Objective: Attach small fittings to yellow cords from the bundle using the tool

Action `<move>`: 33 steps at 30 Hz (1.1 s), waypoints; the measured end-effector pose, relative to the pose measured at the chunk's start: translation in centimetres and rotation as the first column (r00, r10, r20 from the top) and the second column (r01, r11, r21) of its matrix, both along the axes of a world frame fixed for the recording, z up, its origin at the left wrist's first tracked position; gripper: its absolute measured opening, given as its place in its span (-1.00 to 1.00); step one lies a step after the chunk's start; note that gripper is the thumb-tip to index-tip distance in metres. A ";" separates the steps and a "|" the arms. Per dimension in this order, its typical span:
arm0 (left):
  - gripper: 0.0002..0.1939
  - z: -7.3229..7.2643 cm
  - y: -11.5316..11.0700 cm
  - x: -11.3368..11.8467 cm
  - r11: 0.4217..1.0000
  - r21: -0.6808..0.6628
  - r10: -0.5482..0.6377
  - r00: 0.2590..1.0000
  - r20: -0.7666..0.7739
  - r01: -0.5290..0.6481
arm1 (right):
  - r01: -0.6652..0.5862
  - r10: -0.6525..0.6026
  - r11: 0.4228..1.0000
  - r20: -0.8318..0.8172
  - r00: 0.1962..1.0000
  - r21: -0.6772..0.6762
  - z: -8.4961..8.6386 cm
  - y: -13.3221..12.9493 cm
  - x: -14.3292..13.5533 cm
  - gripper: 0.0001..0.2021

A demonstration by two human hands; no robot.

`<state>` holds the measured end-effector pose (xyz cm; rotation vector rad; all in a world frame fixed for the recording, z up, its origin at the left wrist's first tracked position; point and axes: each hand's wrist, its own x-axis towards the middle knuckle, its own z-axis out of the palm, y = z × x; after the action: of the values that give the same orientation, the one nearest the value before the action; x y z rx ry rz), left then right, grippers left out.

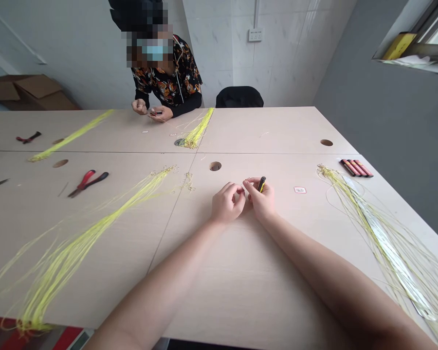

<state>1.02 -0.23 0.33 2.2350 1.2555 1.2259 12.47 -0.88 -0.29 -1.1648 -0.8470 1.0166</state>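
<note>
Bare forearms (175,265) rise from the bottom edge of the frame, both running in toward the centre over the pale table (222,287). Just right of the centre, the right hand (258,193) grips a small black-and-yellow rod (262,184). Its long axis is steep, leaning a little right, and its black end points up toward the top of the frame; the lower end is hidden in the grip. Close beside it, the left hand (228,201) is curled with its fingers bent in; whether it pinches anything thin I cannot tell.

Right of the hands lies a small red-bordered tag (300,190), its print too small to read. Farther right, four red-and-black cylinders (356,168) lie side by side above a silver strip (390,248), which slants toward the lower right among pale yellow strands (341,183) cut off by the frame.

On the left, a yellow bundle (120,211) slants from mid-frame to the lower left, with red-and-black pliers (83,185) above it. At the upper left, a co-worker (168,85) sits across the table, holding something small, hard to make out.
</note>
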 end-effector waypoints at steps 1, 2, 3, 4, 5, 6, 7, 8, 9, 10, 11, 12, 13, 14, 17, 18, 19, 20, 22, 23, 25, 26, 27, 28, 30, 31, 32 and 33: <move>-0.90 0.0 0.0 0.0 1.000 -0.006 0.001 1.000 -0.003 -0.001 | 0.000 0.000 1.000 -0.002 1.000 -0.009 0.0 0.0 0.0 -0.65; -0.91 -0.1 0.0 0.0 1.000 -0.009 0.000 1.000 -0.006 0.000 | 0.002 -0.002 1.000 -0.004 1.000 -0.017 0.0 0.0 0.0 -0.64; -0.91 -0.1 0.0 0.0 1.000 -0.012 -0.002 1.000 -0.009 0.002 | 0.002 -0.002 1.000 -0.008 1.000 -0.022 0.0 0.0 0.0 -0.64; -0.91 -0.1 0.0 0.1 1.000 -0.014 -0.005 1.000 -0.013 0.005 | 0.002 -0.002 1.000 -0.013 1.000 -0.024 0.0 0.0 0.0 -0.63; -0.91 -0.2 0.0 0.1 1.000 -0.016 -0.008 1.000 -0.017 0.007 | 0.000 -0.001 1.000 -0.020 1.000 -0.024 0.0 0.0 0.0 -0.63; -0.92 -0.2 0.0 0.1 1.000 -0.017 -0.009 1.000 -0.020 0.009 | -0.003 0.002 1.000 -0.026 1.000 -0.023 0.0 0.0 0.0 -0.63; -0.92 -0.2 0.0 0.1 1.000 -0.018 -0.011 1.000 -0.021 0.011 | -0.006 0.005 1.000 -0.032 0.999 -0.023 0.0 0.0 0.0 -0.63; -0.92 -0.2 0.0 0.1 1.000 -0.020 -0.014 1.000 -0.022 0.013 | -0.009 0.008 1.000 -0.036 0.999 -0.025 0.0 0.0 0.0 -0.63; -0.91 -0.2 0.0 0.1 1.000 -0.022 -0.018 1.000 -0.023 0.017 | -0.012 0.011 1.000 -0.038 0.999 -0.028 0.0 0.0 0.0 -0.63; -0.92 -0.2 0.0 0.1 0.999 -0.024 -0.021 1.000 -0.023 0.021 | -0.013 0.012 0.999 -0.037 0.999 -0.031 0.0 0.0 0.0 -0.63; -0.92 -0.2 0.0 0.1 0.999 -0.026 -0.025 0.999 -0.024 0.024 | -0.014 0.013 0.999 -0.036 0.999 -0.033 0.0 0.0 0.0 -0.63; -0.92 -0.2 0.0 0.0 0.999 -0.026 -0.028 0.999 -0.024 0.027 | -0.015 0.013 0.999 -0.035 0.999 -0.035 0.0 0.0 0.0 -0.62; -0.92 -0.2 0.0 0.0 0.999 -0.026 -0.031 0.999 -0.025 0.030 | -0.014 0.013 0.999 -0.034 0.999 -0.037 0.0 0.1 0.0 -0.62; -0.92 -0.3 0.0 0.0 0.999 -0.025 -0.033 0.999 -0.026 0.032 | -0.014 0.013 0.999 -0.032 0.999 -0.038 -0.1 0.1 0.0 -0.62; -0.92 -0.3 0.0 0.0 0.999 -0.025 -0.037 0.999 -0.031 0.037 | -0.015 0.014 0.999 -0.027 1.000 -0.045 -0.2 0.1 0.0 -0.60; -0.92 -0.3 0.0 0.0 0.999 -0.028 -0.038 0.999 -0.032 0.037 | -0.017 0.016 0.999 -0.027 1.000 -0.048 -0.2 0.1 0.0 -0.59; -0.92 -0.2 0.0 0.0 0.999 -0.031 -0.037 0.999 -0.033 0.036 | -0.019 0.018 0.999 -0.029 0.999 -0.050 -0.2 0.1 0.0 -0.59; -0.92 -0.2 0.0 0.0 0.999 -0.033 -0.036 0.999 -0.033 0.035 | -0.020 0.018 0.998 -0.034 0.999 -0.051 -0.1 0.1 0.0 -0.58; -0.92 -0.2 0.0 0.1 0.999 -0.033 -0.037 0.999 -0.033 0.036 | -0.018 0.016 0.998 -0.041 0.999 -0.052 -0.1 0.0 0.0 -0.58; -0.92 -0.2 0.0 0.1 0.999 -0.032 -0.038 0.999 -0.033 0.037 | -0.017 0.015 0.998 -0.042 0.999 -0.053 0.0 0.0 0.0 -0.59; -0.92 -0.2 0.0 0.1 0.999 -0.032 -0.038 0.999 -0.035 0.037 | -0.016 0.014 0.998 -0.041 0.999 -0.058 0.0 0.0 0.0 -0.59; -0.92 -0.2 0.0 0.1 0.999 -0.034 -0.038 0.999 -0.036 0.037 | -0.018 0.015 0.998 -0.043 0.999 -0.059 0.0 0.1 0.0 -0.59; -0.92 -0.2 0.0 0.1 0.999 -0.035 -0.038 0.999 -0.037 0.037 | -0.020 0.017 0.998 -0.046 0.999 -0.058 0.0 0.1 0.0 -0.59; -0.92 -0.2 0.0 0.1 0.999 -0.035 -0.038 0.999 -0.038 0.037 | -0.021 0.018 0.998 -0.053 0.998 -0.058 0.0 0.1 0.0 -0.58; -0.91 -0.2 0.0 0.1 0.999 -0.031 -0.037 0.999 -0.040 0.036 | -0.022 0.018 0.998 -0.067 0.998 -0.061 0.0 0.1 0.0 -0.58; -0.92 -0.2 0.0 0.1 0.999 -0.028 -0.037 0.999 -0.040 0.036 | -0.022 0.018 0.998 -0.072 0.997 -0.063 0.0 0.1 0.0 -0.59; -0.92 -0.2 0.0 0.0 0.999 -0.027 -0.037 0.999 -0.039 0.036 | -0.023 0.018 0.998 -0.077 0.997 -0.063 0.0 0.1 -0.1 -0.59; -0.92 -0.2 0.0 0.0 0.999 -0.025 -0.038 0.999 -0.038 0.037 | -0.024 0.019 0.998 -0.080 0.997 -0.062 0.1 0.1 -0.1 -0.60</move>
<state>1.07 -0.20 0.11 2.2647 1.2301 1.1525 12.40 -0.77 -0.21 -1.1627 -0.7709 1.1073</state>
